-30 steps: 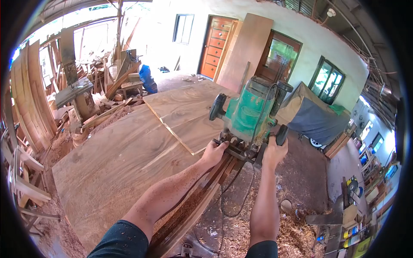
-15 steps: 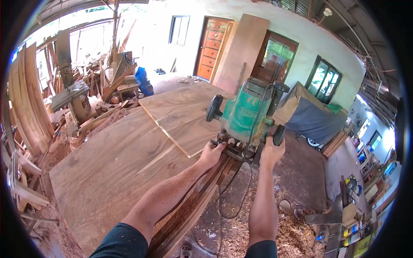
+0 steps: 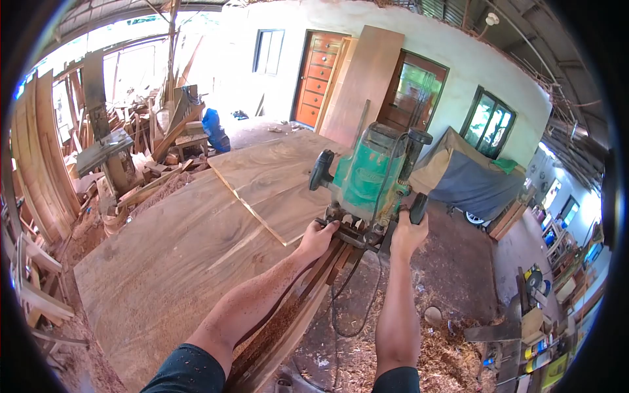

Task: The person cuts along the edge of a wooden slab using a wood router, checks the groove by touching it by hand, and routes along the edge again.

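Note:
A green plunge router [image 3: 368, 180] stands upright at the far part of a narrow wooden piece [image 3: 288, 314] that runs toward me along the panel's edge. My left hand [image 3: 317, 238] is closed on the left side of the router's dark metal base, thumb on top. My right hand [image 3: 409, 230] wraps the router's right side by its black handle [image 3: 419, 208]; its fingers are partly hidden. The left black knob [image 3: 321, 170] is untouched. Reddish sawdust lies along the wooden piece and on my left forearm. The bit is hidden.
A wide wooden panel [image 3: 164, 275] spreads to the left, with a pale-edged sheet [image 3: 275, 177] on it. A black cord [image 3: 347, 334] loops down over shavings [image 3: 452, 354]. Scrap wood [image 3: 151, 131] is piled at far left. A covered vehicle [image 3: 468, 180] stands at back right.
The view has shifted slightly, so the surroundings sit a little farther left. Both hands keep their hold on the router, which shows little movement of its own.

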Available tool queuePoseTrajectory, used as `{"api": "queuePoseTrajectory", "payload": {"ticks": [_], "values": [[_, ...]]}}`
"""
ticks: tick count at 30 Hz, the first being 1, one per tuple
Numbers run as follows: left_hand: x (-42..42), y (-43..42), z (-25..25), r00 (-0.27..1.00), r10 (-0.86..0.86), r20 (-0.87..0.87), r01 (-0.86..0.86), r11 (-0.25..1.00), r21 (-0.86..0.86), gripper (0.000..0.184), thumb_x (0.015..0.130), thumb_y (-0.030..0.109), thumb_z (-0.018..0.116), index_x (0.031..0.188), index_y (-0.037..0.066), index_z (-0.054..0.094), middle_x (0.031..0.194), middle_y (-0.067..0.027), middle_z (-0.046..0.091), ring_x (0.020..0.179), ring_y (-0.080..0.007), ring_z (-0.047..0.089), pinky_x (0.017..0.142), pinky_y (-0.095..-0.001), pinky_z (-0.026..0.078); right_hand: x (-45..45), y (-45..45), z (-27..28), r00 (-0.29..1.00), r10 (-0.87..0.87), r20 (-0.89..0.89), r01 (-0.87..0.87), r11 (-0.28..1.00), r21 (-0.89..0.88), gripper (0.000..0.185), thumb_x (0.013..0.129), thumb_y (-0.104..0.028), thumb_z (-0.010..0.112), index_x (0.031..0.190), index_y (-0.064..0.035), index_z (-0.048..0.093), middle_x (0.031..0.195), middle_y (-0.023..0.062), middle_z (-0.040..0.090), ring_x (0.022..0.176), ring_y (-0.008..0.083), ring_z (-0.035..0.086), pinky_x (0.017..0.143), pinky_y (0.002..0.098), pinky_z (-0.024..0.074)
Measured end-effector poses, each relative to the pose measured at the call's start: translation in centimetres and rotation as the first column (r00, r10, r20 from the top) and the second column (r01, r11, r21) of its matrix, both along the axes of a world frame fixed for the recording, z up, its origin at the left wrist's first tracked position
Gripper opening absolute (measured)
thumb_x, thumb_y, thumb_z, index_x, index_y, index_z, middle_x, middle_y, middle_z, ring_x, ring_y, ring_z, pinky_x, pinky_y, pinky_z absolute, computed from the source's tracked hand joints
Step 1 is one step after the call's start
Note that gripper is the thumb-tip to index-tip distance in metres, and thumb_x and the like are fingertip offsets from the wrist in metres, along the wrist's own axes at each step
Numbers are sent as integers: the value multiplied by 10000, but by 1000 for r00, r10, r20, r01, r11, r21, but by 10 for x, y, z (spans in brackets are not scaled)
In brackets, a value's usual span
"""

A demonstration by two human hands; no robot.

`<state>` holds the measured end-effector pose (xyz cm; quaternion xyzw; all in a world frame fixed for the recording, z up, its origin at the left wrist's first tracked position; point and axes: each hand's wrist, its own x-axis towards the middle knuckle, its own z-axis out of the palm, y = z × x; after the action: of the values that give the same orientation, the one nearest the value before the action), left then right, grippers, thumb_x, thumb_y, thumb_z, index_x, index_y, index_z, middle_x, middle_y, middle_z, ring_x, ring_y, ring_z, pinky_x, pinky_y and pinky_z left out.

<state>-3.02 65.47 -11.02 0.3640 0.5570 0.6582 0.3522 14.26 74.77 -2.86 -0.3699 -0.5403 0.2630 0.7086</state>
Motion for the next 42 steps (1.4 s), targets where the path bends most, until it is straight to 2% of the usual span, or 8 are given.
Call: {"api": "queuePoseTrajectory", "payload": {"ticks": [6,7,10,15,18,35,38,42], "values": [[-18,-20,3,957,-243,157,239,970,42,307,973,303,633,1047,10,685,1028,-43,701,968,-144,635,875,-322,486,0,-6,4,1000,-19,7,19,1000,9,245,780,-150,688,908,42,607,745,55,585,679,154,513,651,332,437],[-42,-24,-9,967,-226,-120,237,967,89,322,970,291,636,1155,28,645,1129,-61,681,1096,-179,605,956,-341,454,-1,-3,2,999,-38,16,38,999,8,225,794,-154,690,895,31,608,735,42,576,677,141,502,649,321,429],[-71,-31,30,952,-30,305,-31,981,194,530,972,259,627,1446,98,453,1367,-90,590,1392,-250,435,1149,-400,314,0,1,2,999,-42,12,42,999,17,200,809,-154,688,866,18,602,717,24,559,673,129,486,644,314,418],[-92,32,75,997,27,-68,-7,960,280,643,945,273,663,1467,8,398,1302,-162,598,1115,-197,583,875,-329,499,0,-8,9,999,28,-18,-27,1000,13,208,782,-114,663,907,38,596,721,46,562,654,139,491,608,324,417],[-86,52,96,986,-12,-165,21,998,53,553,931,286,680,1365,-4,500,1147,-139,658,1025,-215,619,863,-358,514,2,-7,7,999,47,-10,-47,999,20,186,785,-97,651,904,34,593,714,30,548,649,130,485,599,319,412],[-36,-25,116,813,267,-518,-171,959,225,340,897,219,696,1125,-12,595,789,-51,620,606,-107,571,497,-288,475,60,-74,24,980,152,-131,-159,986,-40,128,824,-96,663,895,-10,600,707,-28,522,581,68,436,510,246,336],[-28,-50,115,841,226,-491,-179,974,140,403,858,257,695,1116,-41,608,949,-215,683,899,-283,677,794,-404,517,64,-82,7,986,131,-100,-135,990,-40,104,852,-102,664,893,-57,580,652,-41,476,437,41,372,374,231,254],[-29,-56,98,827,256,-501,-177,964,200,353,897,226,692,1139,-13,595,804,-57,632,627,-110,588,498,-293,486,64,-98,3,989,125,-82,-131,989,-72,138,844,-115,687,896,-54,576,644,-40,468,430,40,367,371,235,250]]}}
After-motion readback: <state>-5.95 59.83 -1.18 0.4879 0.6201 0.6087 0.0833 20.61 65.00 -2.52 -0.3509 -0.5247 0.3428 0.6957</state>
